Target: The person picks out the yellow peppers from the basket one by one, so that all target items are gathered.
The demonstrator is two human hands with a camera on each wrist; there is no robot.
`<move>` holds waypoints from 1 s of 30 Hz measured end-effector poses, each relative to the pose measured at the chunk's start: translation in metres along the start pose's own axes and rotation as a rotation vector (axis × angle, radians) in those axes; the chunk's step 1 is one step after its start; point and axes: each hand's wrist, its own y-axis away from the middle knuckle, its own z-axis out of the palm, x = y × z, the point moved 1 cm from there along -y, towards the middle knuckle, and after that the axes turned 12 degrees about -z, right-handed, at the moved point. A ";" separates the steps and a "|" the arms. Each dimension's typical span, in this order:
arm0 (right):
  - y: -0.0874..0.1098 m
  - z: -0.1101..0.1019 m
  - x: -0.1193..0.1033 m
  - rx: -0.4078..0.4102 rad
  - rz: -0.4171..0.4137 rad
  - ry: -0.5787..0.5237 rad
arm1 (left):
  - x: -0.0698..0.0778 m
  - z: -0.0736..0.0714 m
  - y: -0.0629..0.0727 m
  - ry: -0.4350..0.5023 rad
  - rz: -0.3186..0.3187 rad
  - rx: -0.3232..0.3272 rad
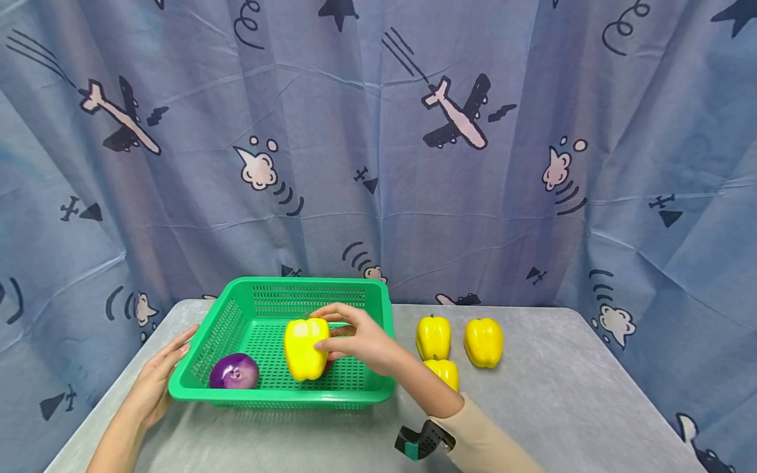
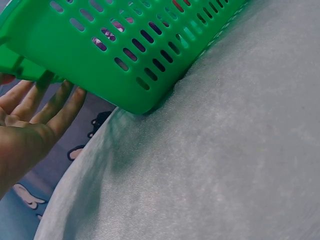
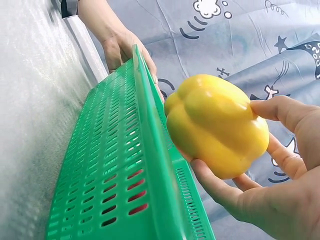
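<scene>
My right hand (image 1: 361, 341) holds a yellow bell pepper (image 1: 305, 349) above the green plastic basket (image 1: 284, 395). In the right wrist view, thumb and fingers pinch the pepper (image 3: 217, 125) from its sides, higher than the basket rim. A purple onion (image 1: 234, 372) lies in the basket's near left corner. Behind the held pepper a bit of something reddish shows, mostly hidden; red also appears through the slots in the right wrist view. My left hand (image 1: 155, 381) touches the basket's left rim, its fingers (image 2: 70, 105) fairly straight along the outside.
Right of the basket stand three more yellow bell peppers: one at the back (image 1: 434, 337), one farther right (image 1: 483, 343) and one nearer (image 1: 443, 373), partly behind my right forearm. A grey table (image 1: 568, 394) carries everything. A blue patterned curtain (image 1: 378, 164) hangs behind it.
</scene>
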 end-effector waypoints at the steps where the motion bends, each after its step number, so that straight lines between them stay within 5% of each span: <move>1: 0.001 -0.001 -0.001 -0.002 0.002 -0.003 | 0.000 0.000 0.000 0.000 0.000 -0.001; 12: 0.018 -0.006 -0.007 -0.027 0.001 -0.001 | 0.000 0.000 0.000 -0.009 -0.004 0.023; 30: 0.040 -0.017 -0.013 -0.015 -0.007 0.015 | 0.002 0.000 0.001 -0.010 -0.002 -0.026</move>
